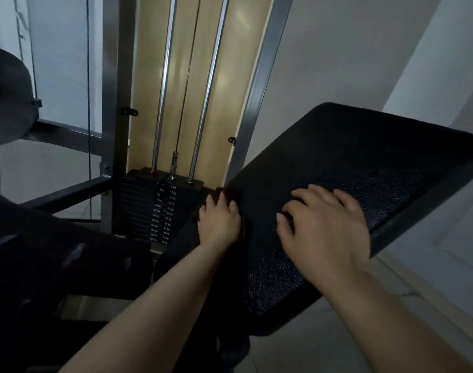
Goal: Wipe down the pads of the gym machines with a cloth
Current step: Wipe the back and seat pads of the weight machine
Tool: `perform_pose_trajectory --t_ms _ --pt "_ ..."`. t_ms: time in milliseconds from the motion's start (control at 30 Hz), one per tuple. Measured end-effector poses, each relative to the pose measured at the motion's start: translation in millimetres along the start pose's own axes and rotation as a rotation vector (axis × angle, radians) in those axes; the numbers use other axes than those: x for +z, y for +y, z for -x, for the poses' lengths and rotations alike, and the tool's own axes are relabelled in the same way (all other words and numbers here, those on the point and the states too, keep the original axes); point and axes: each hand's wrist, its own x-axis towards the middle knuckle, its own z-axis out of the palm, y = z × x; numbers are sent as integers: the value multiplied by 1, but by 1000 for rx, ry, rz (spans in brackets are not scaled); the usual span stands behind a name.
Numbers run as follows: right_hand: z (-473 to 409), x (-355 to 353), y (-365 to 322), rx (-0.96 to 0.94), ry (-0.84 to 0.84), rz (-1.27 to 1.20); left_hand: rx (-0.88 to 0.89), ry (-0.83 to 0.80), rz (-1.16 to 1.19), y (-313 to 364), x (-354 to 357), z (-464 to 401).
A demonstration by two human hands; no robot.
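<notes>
The room is dim. A black padded gym pad [351, 168], tilted with its far right corner highest, fills the right half of the view; its textured top face catches small glints of light.

The left hand [219, 222] sits at the pad's left edge, near the lower corner. Its fingers [224, 201] are curled over a dark cloth [227, 191], bunched beneath the hand and pressed against the pad's side. Only a small brownish fold of the cloth shows beyond the knuckles; the rest is hidden under the hand.

The right hand [324, 224] lies palm down on the top face of the pad, just beside the left hand but apart from it. Its fingers [300, 197] are spread slightly and bent at the tips, resting on the padding and holding nothing.

Behind the pad stands the machine's weight stack [149, 208], its plates marked with a column of number labels. Two chrome guide rods [208, 84] and a thin cable [188, 74] rise from it in front of a pale yellow backing panel [230, 63], framed by grey steel uprights [265, 76]. A second dark padded part [41, 251] occupies the lower left. Light floor tiles [364, 332] show under the pad at lower right.
</notes>
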Motion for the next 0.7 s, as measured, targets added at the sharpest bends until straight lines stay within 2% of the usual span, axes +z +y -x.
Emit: perform_pose_trajectory --t_ms 167,233,400,500,600,700 --pt "0 -1 -1 1 -19 -1 272 -70 5 4 -12 147" --pt "0 0 -1 -4 -18 0 258 -91 3 11 -16 142" --pt "-1 1 -1 -11 13 -4 -12 -25 20 20 -6 13" --pt "0 0 -1 -9 33 -12 -122 -22 76 15 -7 -26" --pt "-1 0 -2 -13 34 2 -109 -26 11 19 -8 8" --pt "-1 -1 -2 -31 64 12 110 -56 -32 17 -10 103"
